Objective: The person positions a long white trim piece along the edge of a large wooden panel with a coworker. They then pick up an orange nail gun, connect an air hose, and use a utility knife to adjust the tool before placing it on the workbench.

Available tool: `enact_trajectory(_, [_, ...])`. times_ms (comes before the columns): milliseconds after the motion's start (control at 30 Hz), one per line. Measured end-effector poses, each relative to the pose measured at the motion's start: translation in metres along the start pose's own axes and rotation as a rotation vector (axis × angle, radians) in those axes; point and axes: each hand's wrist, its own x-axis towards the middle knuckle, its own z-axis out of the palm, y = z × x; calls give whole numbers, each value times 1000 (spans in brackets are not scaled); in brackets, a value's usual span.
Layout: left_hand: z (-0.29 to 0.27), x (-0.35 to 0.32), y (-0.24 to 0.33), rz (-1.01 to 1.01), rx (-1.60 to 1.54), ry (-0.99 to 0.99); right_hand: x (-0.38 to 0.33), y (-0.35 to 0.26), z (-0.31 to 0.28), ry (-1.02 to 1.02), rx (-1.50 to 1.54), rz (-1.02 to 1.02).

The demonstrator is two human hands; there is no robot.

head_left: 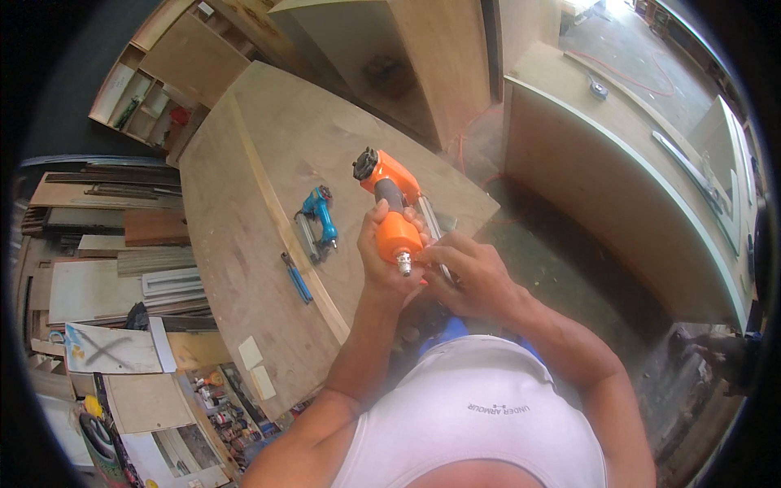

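Observation:
An orange pneumatic nail gun (pixel 399 175) with a dark grip is held up over the table's edge. My left hand (pixel 373 254) wraps round its handle, the metal air fitting pointing toward me. At the silver magazine (pixel 429 218), my right hand (pixel 473 272) has its fingers closed on the lower end; whether something small is pinched there is hidden. A smaller blue nail gun (pixel 325 220) lies on the table to the left. Nearer to me rest blue-handled pliers (pixel 297 279).
A wooden strip (pixel 272 199) runs along the worktable (pixel 220 268). Stacked boards (pixel 98 289) and a box of tools (pixel 232 407) are at left. A tall wooden cabinet (pixel 431 65) stands behind. On the right bench (pixel 618 130) sits a tape measure (pixel 598 88).

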Motion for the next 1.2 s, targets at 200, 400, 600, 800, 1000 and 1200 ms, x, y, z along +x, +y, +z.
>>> enact_trajectory(200, [5,3,-6,29,26,38,15,1,-6,28,-121,-222])
enact_trajectory(400, [3,4,-13,-94,14,37,28,8,-21,-94,-192,-327])
enact_trajectory(600, [2,2,-17,-155,0,9,27,10,-10,-135,-271,-329])
enact_trajectory(800, [4,5,-21,76,106,52,18,19,-12,-188,-178,-162])
enact_trajectory(1000, [-47,25,-16,598,638,407,-19,74,8,-227,64,416])
enact_trajectory(1200, [-141,28,23,511,1223,688,-80,176,74,-423,-254,697])
